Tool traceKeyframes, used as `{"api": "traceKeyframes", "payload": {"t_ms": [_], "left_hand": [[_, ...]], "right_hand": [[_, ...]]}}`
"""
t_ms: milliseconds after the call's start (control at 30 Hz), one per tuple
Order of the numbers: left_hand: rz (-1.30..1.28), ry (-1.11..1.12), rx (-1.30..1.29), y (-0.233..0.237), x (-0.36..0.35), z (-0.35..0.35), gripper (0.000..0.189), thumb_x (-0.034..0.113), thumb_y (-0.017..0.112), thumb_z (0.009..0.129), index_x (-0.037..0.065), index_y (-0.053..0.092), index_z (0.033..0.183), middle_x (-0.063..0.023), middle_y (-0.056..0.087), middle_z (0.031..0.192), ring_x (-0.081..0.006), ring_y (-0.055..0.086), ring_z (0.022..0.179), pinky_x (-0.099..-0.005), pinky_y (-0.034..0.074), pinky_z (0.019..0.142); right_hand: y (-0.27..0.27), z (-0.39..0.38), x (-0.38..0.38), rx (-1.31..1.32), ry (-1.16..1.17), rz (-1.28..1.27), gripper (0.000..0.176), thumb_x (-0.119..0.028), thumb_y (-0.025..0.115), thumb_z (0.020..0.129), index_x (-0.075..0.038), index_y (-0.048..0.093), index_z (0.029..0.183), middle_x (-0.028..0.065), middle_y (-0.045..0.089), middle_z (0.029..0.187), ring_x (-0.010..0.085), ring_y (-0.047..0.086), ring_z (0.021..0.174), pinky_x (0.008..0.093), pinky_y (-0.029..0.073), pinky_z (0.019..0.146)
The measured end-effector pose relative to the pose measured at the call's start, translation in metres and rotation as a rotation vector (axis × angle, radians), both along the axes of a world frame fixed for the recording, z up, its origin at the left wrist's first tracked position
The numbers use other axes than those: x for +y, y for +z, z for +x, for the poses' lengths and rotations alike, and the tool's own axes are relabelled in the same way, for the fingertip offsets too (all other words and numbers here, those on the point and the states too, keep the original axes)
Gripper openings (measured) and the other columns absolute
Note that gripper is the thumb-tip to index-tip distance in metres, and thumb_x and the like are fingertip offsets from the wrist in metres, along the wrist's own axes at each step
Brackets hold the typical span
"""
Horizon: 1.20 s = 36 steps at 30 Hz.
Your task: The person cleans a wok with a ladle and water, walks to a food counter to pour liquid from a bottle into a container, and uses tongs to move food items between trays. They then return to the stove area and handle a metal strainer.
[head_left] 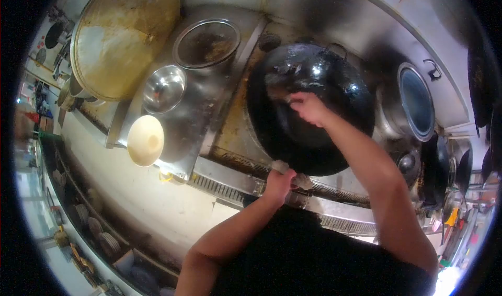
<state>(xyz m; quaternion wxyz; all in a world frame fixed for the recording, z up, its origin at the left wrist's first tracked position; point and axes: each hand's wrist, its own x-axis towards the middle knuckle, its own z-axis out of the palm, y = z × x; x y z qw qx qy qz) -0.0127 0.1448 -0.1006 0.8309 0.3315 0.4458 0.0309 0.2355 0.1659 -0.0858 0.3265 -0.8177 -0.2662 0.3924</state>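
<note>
R hand [308,109] fwd over blk wok [300,139]

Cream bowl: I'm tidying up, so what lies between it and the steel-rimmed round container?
In the head view, a shiny steel bowl lies between them.

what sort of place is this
Most likely a restaurant kitchen: a big black wok on a metal range, steel bowls such as this shiny one, and stacked plates on a low shelf.
</note>
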Motion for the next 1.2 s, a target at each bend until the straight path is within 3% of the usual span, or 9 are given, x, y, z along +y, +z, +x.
{"api": "traceKeyframes", "payload": {"t_ms": [100,167,267,400,467,633,800,1000,1200], "left_hand": [[-0.033,0.013,-0.004,0.001,0.001,0.000,0.019,0.008,0.058,0.077,0.005,0.048,0.093,-0.0082,0.054,0.084,-0.0233,0.059,0.074,-0.0382,0.055,0.058],[-0.046,0.013,-0.001,-0.001,0.001,-0.001,0.019,0.008,0.058,0.077,0.005,0.048,0.093,-0.0082,0.054,0.085,-0.0233,0.059,0.075,-0.0384,0.055,0.058],[-0.063,-0.009,-0.015,-0.005,0.003,0.000,0.025,0.008,0.058,0.078,0.003,0.047,0.100,-0.0098,0.055,0.089,-0.0218,0.059,0.077,-0.0348,0.054,0.057],[-0.056,-0.012,-0.004,-0.003,0.001,-0.001,0.025,0.009,0.059,0.077,0.003,0.047,0.099,-0.0101,0.055,0.089,-0.0216,0.059,0.077,-0.0343,0.054,0.059],[-0.056,-0.010,0.009,-0.003,0.002,0.000,0.026,0.009,0.059,0.077,0.002,0.048,0.099,-0.0101,0.055,0.089,-0.0215,0.059,0.077,-0.0340,0.054,0.059],[-0.031,-0.011,-0.024,-0.008,0.002,-0.002,0.015,0.009,0.058,0.079,0.004,0.049,0.090,-0.0089,0.055,0.084,-0.0223,0.059,0.075,-0.0372,0.056,0.060],[-0.010,-0.013,0.025,-0.003,0.000,0.002,0.014,0.008,0.057,0.079,0.003,0.049,0.090,-0.0088,0.055,0.082,-0.0226,0.060,0.072,-0.0370,0.055,0.059],[0.008,-0.020,-0.007,-0.006,0.001,0.001,0.013,0.008,0.056,0.079,0.001,0.050,0.087,-0.0098,0.056,0.081,-0.0231,0.060,0.070,-0.0369,0.055,0.059],[-0.024,-0.031,-0.017,-0.009,0.000,-0.003,0.022,0.008,0.059,0.077,0.000,0.051,0.096,-0.0101,0.057,0.086,-0.0213,0.059,0.075,-0.0335,0.054,0.056]], "right_hand": [[0.043,-0.039,-0.018,0.235,0.055,-0.029,0.038,-0.018,0.058,0.086,-0.012,0.053,0.123,0.0002,0.047,0.060,0.0072,0.041,0.045,0.0231,0.031,0.037],[0.035,-0.044,-0.049,-0.234,0.475,0.138,0.037,-0.016,0.059,0.086,-0.008,0.054,0.121,0.0098,0.065,0.093,0.0159,0.061,0.078,0.0281,0.049,0.070],[0.130,-0.055,-0.072,-0.176,0.784,-0.321,0.037,-0.017,0.057,0.082,-0.012,0.056,0.119,0.0150,0.063,0.105,0.0321,0.061,0.092,0.0376,0.049,0.080],[0.107,-0.013,-0.113,-0.611,0.985,-0.765,0.026,-0.008,0.054,0.074,-0.008,0.066,0.097,0.0177,0.065,0.088,0.0324,0.065,0.083,0.0418,0.053,0.069],[0.083,0.021,-0.109,-0.756,0.945,-0.911,0.020,-0.012,0.052,0.076,-0.005,0.067,0.088,0.0175,0.066,0.089,0.0330,0.065,0.085,0.0428,0.053,0.069],[0.023,0.047,-0.039,-0.702,0.207,-0.488,0.040,-0.015,0.053,0.080,-0.012,0.055,0.119,0.0199,0.059,0.110,0.0349,0.057,0.100,0.0431,0.047,0.085],[0.001,-0.005,-0.020,-0.528,0.365,-0.086,0.038,-0.018,0.056,0.078,-0.008,0.058,0.114,0.0179,0.061,0.105,0.0353,0.058,0.097,0.0384,0.047,0.085],[0.063,0.008,-0.098,-0.613,0.815,-0.800,0.024,-0.013,0.056,0.075,-0.005,0.066,0.096,0.0182,0.064,0.095,0.0334,0.063,0.090,0.0434,0.051,0.076],[0.016,0.076,-0.042,-0.799,0.312,-0.454,0.030,-0.014,0.052,0.079,-0.005,0.061,0.106,0.0185,0.062,0.103,0.0346,0.060,0.097,0.0426,0.049,0.082]]}}
